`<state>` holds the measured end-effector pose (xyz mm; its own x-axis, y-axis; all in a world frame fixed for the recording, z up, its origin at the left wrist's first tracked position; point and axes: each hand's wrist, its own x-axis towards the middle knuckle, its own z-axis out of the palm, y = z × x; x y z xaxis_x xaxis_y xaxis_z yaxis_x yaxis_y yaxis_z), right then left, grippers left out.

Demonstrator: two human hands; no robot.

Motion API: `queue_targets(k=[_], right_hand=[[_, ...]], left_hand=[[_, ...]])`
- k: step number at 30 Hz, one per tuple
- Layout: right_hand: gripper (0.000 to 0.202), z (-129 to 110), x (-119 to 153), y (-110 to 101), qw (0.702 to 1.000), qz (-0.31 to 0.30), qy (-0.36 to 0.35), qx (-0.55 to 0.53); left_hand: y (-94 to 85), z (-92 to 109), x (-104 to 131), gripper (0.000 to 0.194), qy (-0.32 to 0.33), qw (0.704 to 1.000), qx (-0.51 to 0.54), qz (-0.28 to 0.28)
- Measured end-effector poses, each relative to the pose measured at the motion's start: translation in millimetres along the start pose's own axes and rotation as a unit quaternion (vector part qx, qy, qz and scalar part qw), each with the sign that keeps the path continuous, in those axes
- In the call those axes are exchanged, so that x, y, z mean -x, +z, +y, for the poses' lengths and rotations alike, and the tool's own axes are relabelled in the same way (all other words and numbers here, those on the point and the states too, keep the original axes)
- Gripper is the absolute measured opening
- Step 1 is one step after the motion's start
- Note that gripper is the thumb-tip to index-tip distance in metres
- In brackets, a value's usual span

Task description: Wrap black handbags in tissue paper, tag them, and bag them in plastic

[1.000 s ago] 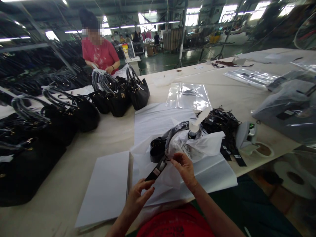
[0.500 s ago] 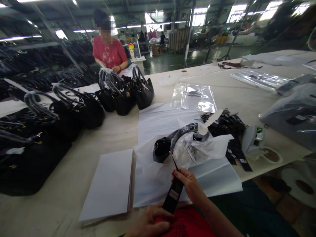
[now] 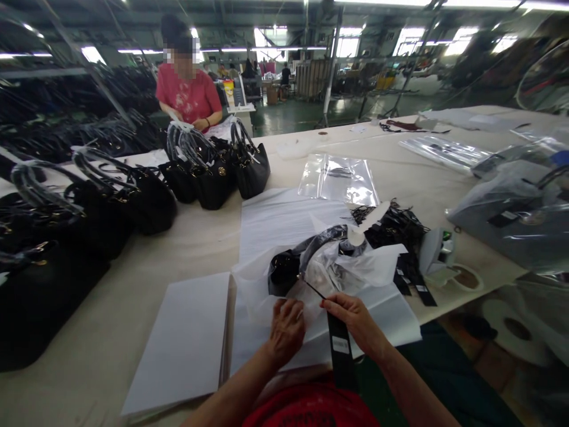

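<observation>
A black handbag (image 3: 281, 274) lies partly wrapped in white tissue paper (image 3: 380, 267), its handle (image 3: 326, 238) covered in clear film. A black hang tag (image 3: 340, 350) with a pale label dangles from a thin cord that runs to the handle's metal ring. My right hand (image 3: 358, 323) pinches that cord at the top of the tag. Beside the bag's near side, my left hand (image 3: 288, 327) has its fingers curled down on the tissue paper; the fingertips are partly hidden.
Several black handbags (image 3: 146, 198) stand along the left. A stack of white sheets (image 3: 182, 338) lies left of the wrapped bag. To the right are loose black tags (image 3: 395, 228), a tape dispenser (image 3: 438, 255) and a bagged handbag (image 3: 520, 219). Clear plastic bags (image 3: 340, 178) lie behind. A co-worker (image 3: 189, 89) stands across the table.
My left hand has moved from the tag's lower end up to the tissue by the bag. My right hand has shifted right with the cord, and the tag now hangs down.
</observation>
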<state>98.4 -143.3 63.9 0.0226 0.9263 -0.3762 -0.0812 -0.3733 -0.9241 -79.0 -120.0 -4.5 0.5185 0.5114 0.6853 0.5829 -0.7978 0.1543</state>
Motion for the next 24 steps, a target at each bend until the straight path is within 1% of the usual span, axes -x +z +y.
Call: queue_targets(k=[2,3,4,5,6,8,9,10,11,12,13,14,16,18,19,20,21,24], right_hand=[[0.039,6,-2,-3,1.000,0.009,-0.006,0.011],[0.039,10,-4,-4,1.000,0.017,-0.010,0.013],[0.039,14,-7,-4,0.999,0.026,-0.015,0.015],[0.038,18,-10,-4,0.999,0.031,-0.019,0.017],[0.038,22,-14,-3,0.999,0.033,-0.025,0.018],[0.038,29,-21,1,0.999,0.030,-0.035,0.016],[0.038,30,-23,3,0.999,0.028,-0.040,0.014],[0.038,31,-24,5,0.999,0.023,-0.044,0.007],[0.037,30,-24,7,0.999,0.015,-0.048,-0.005],[0.035,27,-23,8,0.998,0.004,-0.051,-0.024],[0.034,24,-21,8,0.997,-0.012,-0.052,-0.049],[0.032,19,-19,8,0.995,-0.029,-0.050,-0.080],[0.030,9,-15,8,0.986,-0.055,-0.035,-0.153],[0.029,0,-15,8,0.975,-0.056,-0.010,-0.213],[0.029,-3,-16,8,0.971,-0.049,-0.001,-0.233],[0.029,-6,-18,8,0.969,-0.041,0.003,-0.245],[0.029,-7,-20,8,0.967,-0.034,0.002,-0.251],[0.029,-7,-21,6,0.970,-0.030,-0.001,-0.243]], left_hand=[[-12.9,-7,-1,0.021,-0.102,0.993,0.045,0.031],[-20.4,-12,-1,0.019,-0.166,0.983,0.070,0.045],[-27.9,-18,-3,0.019,-0.241,0.964,0.102,0.057],[-35.0,-24,-4,0.020,-0.321,0.934,0.140,0.068],[-41.3,-30,-7,0.023,-0.401,0.894,0.184,0.074],[-51.1,-42,-14,0.031,-0.534,0.797,0.271,0.078],[-54.6,-47,-19,0.035,-0.578,0.752,0.305,0.084],[-57.1,-52,-24,0.039,-0.606,0.717,0.331,0.093],[-58.8,-55,-29,0.042,-0.622,0.695,0.346,0.102],[-59.8,-58,-33,0.043,-0.628,0.685,0.354,0.107],[-60.2,-59,-35,0.044,-0.628,0.686,0.351,0.108],[-60.1,-59,-37,0.043,-0.624,0.695,0.341,0.102],[-58.8,-59,-36,0.039,-0.604,0.733,0.305,0.073],[-57.1,-57,-32,0.035,-0.568,0.778,0.264,0.046],[-56.6,-57,-29,0.033,-0.556,0.793,0.247,0.040],[-56.5,-57,-26,0.033,-0.554,0.798,0.236,0.041],[-56.9,-58,-23,0.033,-0.562,0.793,0.229,0.053],[-61.6,-58,-20,0.039,-0.604,0.756,0.235,0.098]])
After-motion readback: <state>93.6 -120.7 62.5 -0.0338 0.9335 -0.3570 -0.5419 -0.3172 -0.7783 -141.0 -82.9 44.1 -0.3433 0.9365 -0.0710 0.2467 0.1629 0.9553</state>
